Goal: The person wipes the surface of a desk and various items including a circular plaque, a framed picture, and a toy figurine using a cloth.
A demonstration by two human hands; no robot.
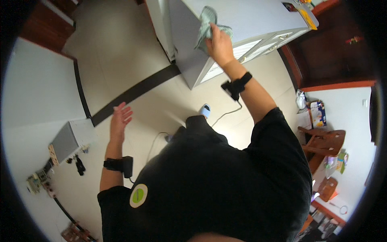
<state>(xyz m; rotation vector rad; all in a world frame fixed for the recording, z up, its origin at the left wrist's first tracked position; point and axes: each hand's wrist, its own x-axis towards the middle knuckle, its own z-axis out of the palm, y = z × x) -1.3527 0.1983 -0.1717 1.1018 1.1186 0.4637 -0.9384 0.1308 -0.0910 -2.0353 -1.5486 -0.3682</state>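
My right hand [219, 45] reaches forward, its fingers closed on a grey-green cleaning cloth [208, 18]. The cloth lies bunched against the near left corner of a white cabinet's top [250, 16], partly draped over its edge. Away to the left, my left hand [121, 117] hangs in the air over the floor with its fingers apart and nothing in them. Each wrist wears a black strap with a small box and a cable.
Louvred doors [250, 49] front the cabinet. A dark threshold strip [137, 88] crosses the tiled floor. Low on the left stands a grey-topped white box [66, 143]; at right are a wooden chair [326, 142] and bags [317, 113]. A brown door [334, 52] is far right.
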